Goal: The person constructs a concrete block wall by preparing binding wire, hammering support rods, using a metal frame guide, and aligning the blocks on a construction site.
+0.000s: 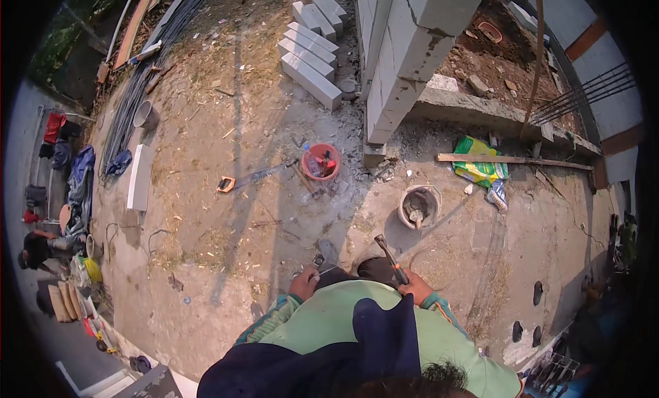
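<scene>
My right hand (415, 287) is wrapped round the grip of a hammer (391, 256), its metal head pointing up and to the left, in front of my body. My left hand (304, 282) is closed near my dark-clad knee. A small dark thing and a thin line show at its fingertips, too small to name. Ahead on the ground lies a hand saw (262, 174) with an orange handle. Beside its tip stands a red bucket (312, 153) with tools in it. A pale bucket (402, 214) of grey mortar, with a trowel inside, is closer on the right.
White blocks (310, 81) lie in rows ahead, beside a block wall (400, 75). A single block (140, 178) lies left. A wooden plank (508, 161) crosses a green-yellow bag (473, 170) at right. Steel bars (141, 75) lie far left. Another person (40, 248) is at the left edge.
</scene>
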`<control>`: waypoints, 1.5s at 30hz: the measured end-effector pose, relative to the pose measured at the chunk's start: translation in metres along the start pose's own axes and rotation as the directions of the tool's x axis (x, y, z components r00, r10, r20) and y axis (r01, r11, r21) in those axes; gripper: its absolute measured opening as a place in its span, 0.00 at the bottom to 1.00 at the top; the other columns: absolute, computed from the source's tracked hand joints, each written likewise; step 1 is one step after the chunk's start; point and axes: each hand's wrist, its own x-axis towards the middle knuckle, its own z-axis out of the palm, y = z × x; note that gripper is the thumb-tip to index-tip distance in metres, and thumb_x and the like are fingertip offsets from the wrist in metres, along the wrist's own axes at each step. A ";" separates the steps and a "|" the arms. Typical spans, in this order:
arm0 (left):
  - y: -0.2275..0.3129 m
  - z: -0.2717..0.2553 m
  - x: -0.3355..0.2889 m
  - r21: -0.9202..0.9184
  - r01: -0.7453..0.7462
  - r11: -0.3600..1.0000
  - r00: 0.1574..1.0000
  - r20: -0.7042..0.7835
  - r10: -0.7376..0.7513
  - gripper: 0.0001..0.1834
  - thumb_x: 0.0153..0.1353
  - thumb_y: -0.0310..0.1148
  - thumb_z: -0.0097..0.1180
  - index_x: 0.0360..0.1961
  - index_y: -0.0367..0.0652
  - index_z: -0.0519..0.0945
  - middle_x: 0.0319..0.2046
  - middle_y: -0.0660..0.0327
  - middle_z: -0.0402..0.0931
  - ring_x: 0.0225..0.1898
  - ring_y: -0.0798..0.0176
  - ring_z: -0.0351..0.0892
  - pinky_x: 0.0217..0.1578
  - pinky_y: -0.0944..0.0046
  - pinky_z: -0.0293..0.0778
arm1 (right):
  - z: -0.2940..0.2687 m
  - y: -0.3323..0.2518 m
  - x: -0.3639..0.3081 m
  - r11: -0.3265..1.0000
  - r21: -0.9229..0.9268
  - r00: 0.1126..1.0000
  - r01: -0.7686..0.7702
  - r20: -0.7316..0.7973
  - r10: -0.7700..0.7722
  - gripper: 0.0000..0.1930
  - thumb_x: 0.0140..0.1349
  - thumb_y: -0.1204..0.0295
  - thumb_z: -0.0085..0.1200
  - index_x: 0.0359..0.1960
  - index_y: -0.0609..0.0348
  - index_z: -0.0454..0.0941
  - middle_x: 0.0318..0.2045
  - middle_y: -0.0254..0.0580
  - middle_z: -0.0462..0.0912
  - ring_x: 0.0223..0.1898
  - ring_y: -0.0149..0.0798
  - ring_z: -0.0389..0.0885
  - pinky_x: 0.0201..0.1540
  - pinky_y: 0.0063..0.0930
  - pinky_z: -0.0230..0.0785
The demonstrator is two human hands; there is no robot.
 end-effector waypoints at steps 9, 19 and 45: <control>-0.001 0.025 -0.002 -0.050 0.161 0.986 0.987 0.024 -0.160 0.09 0.68 0.36 0.53 0.45 0.44 0.75 0.33 0.47 0.79 0.37 0.41 0.81 0.38 0.52 0.74 | 0.003 0.038 0.014 0.752 0.491 0.898 -0.439 0.268 0.349 0.17 0.55 0.74 0.55 0.48 0.63 0.79 0.38 0.36 0.79 0.41 0.33 0.76 0.52 0.26 0.67; 0.080 0.016 -0.058 -0.156 0.364 0.918 0.914 -0.128 -0.384 0.04 0.70 0.30 0.51 0.41 0.41 0.74 0.28 0.68 0.71 0.30 0.72 0.68 0.34 0.69 0.67 | -0.033 0.039 0.055 0.604 0.302 0.660 -0.738 0.514 0.549 0.21 0.68 0.55 0.54 0.51 0.59 0.83 0.11 0.29 0.67 0.10 0.26 0.62 0.15 0.22 0.56; -0.393 -0.123 0.356 -0.264 0.424 0.867 0.866 -0.163 -0.473 0.07 0.61 0.28 0.64 0.40 0.39 0.83 0.28 0.66 0.80 0.27 0.72 0.77 0.27 0.69 0.72 | 0.087 0.225 0.558 0.356 -0.909 0.974 -0.217 -0.176 0.145 0.34 0.58 0.60 0.63 0.64 0.57 0.64 0.53 0.50 0.75 0.51 0.54 0.80 0.50 0.50 0.75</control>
